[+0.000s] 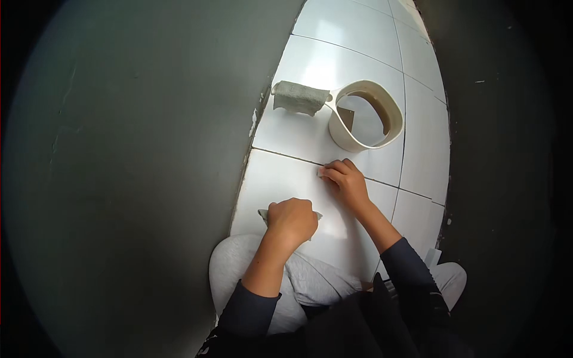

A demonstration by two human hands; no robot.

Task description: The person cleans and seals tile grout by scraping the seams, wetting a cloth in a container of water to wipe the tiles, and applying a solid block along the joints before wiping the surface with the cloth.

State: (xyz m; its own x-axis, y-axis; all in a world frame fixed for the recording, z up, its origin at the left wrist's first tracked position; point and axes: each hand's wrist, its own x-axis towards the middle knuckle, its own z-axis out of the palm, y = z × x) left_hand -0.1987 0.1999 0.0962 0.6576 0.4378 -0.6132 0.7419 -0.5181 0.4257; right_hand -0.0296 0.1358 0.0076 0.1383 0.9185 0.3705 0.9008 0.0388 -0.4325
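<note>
My left hand is closed around a grey-green cloth, whose corners stick out on both sides of the fist. It is low over the white tile, near my knees. Farther forward, my right hand pinches a small whitish piece against the tile, close to a grout line. Most of that piece is hidden by the fingers, so I cannot tell its kind. Just beyond the right hand stands a white plastic dipper with a brownish patch visible inside. Over its handle hangs a grey rag.
White floor tiles with dark joints form a strip running away from me. Dark grey surfaces border it on the left and right. My crossed legs in light grey trousers lie at the near end.
</note>
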